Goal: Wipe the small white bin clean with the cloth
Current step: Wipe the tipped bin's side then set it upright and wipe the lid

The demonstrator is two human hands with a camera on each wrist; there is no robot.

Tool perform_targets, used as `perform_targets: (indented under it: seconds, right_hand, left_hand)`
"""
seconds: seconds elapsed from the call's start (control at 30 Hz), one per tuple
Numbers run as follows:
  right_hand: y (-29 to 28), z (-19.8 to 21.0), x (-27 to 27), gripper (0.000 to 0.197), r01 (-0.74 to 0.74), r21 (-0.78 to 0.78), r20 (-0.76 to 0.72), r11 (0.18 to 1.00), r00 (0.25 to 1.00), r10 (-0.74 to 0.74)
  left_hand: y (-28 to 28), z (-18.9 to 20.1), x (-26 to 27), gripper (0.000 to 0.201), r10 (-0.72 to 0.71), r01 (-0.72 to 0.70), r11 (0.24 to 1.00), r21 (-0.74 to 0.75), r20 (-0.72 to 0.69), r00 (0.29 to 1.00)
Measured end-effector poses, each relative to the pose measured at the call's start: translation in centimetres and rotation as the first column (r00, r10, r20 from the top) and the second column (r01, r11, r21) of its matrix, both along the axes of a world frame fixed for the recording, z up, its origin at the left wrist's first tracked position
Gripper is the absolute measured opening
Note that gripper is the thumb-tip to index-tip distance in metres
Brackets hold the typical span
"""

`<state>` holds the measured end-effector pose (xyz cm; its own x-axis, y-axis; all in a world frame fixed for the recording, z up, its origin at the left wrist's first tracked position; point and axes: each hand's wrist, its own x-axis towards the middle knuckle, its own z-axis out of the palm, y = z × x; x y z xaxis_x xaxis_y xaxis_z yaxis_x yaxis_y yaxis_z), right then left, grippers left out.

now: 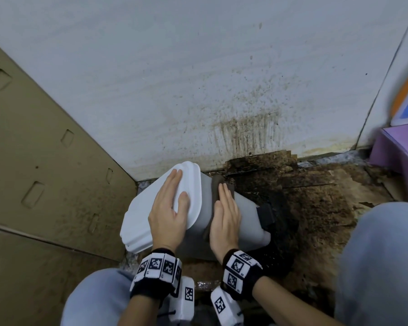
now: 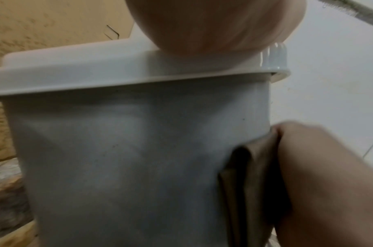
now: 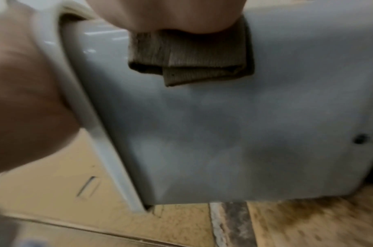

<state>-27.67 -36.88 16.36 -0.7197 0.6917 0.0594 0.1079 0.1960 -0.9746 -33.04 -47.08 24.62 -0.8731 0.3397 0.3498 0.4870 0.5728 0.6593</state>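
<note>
Crouched low, a person's left hand (image 1: pixel 169 211) lies flat, steadying the tipped small white plastic bin (image 1: pixel 193 215), its length running rightward, while the flat right hand (image 1: pixel 225 221) presses the folded brown cloth (image 3: pixel 192 56) against its upturned side.

I see the bin (image 1: pixel 198 208) hemmed by cardboard panel (image 1: pixel 45 172) just left, stained wall (image 1: pixel 198 90) close behind, purple box (image 1: pixel 400 161) well right, open stained floor (image 1: pixel 320 208) between, knees near
</note>
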Motion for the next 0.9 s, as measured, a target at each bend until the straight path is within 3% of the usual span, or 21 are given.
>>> perform_targets:
  seconds: [0.17, 0.3, 0.47, 0.6, 0.9]
  right_hand:
    - [-0.3, 1.9, 0.1, 0.060, -0.153, 0.128, -0.064, 0.980, 0.985, 0.162]
    - [1.3, 0.4, 0.8, 0.060, -0.156, 0.170, -0.010, 0.973, 0.987, 0.160]
    - [2.6, -0.5, 1.1, 0.047, 0.009, 0.073, 0.254, 0.997, 0.967, -0.027]
    - [3.2, -0.4, 1.4, 0.045, 0.004, -0.007, 0.380, 1.000, 0.925, 0.000]
    - [3.5, -0.1, 1.7, 0.047, -0.058, 0.016, 0.317, 0.998, 0.947, 0.050]
  left_hand:
    - [-0.1, -0.1, 0.0, 0.056, -0.010, 0.010, 1.000, 0.002, 0.000, 1.000]
    - [-0.1, -0.1, -0.2, 0.055, -0.019, 0.019, 1.000, 0.004, 0.004, 1.000]
    - [0.2, 0.0, -0.1, 0.054, -0.028, 0.028, 1.000, -0.002, 0.017, 0.999]
    - [0.2, 0.1, -0.1, 0.055, -0.018, 0.018, 1.000, -0.005, 0.013, 1.000]
    - [-0.6, 0.1, -0.1, 0.054, -0.008, 0.008, 1.000, 0.002, 0.012, 1.000]
